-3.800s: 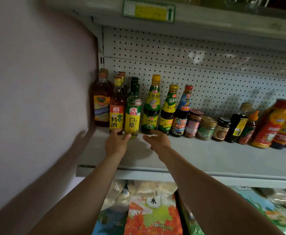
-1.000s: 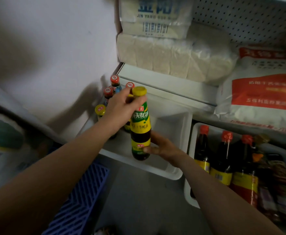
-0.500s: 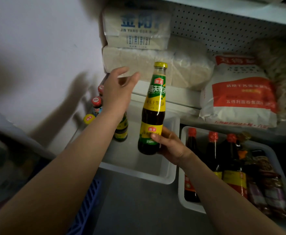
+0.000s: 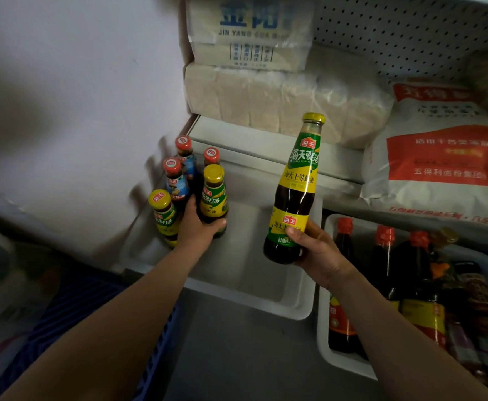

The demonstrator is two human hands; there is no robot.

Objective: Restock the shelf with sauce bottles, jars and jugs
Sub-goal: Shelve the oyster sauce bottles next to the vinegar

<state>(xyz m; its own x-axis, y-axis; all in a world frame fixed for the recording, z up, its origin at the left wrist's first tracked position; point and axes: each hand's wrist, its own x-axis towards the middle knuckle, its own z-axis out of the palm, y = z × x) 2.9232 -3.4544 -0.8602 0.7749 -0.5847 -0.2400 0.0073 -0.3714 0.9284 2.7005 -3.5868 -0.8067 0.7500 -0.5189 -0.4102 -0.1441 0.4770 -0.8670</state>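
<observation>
My right hand (image 4: 315, 250) grips the base of a tall yellow-capped oyster sauce bottle (image 4: 296, 186) and holds it upright above a white bin (image 4: 266, 296). Down in the bin's far left corner, my left hand (image 4: 198, 227) wraps around the lower body of a shorter yellow-capped bottle (image 4: 213, 195), which still stands there. Beside it are another yellow-capped bottle (image 4: 163, 215) and three red-capped bottles (image 4: 176, 180). The restocked shelf is out of view.
A second white bin (image 4: 326, 340) at the right holds several dark red-capped bottles and jars. Above the bins a low shelf edge (image 4: 266, 146) carries noodle packs (image 4: 266, 94) and a flour bag (image 4: 439, 157). A wall is on the left, a blue crate (image 4: 92, 314) below.
My left hand let go of the tall bottle's neck, dropped into the bin and closed on a shorter yellow-capped bottle. My right hand lifted the tall bottle up and to the right.
</observation>
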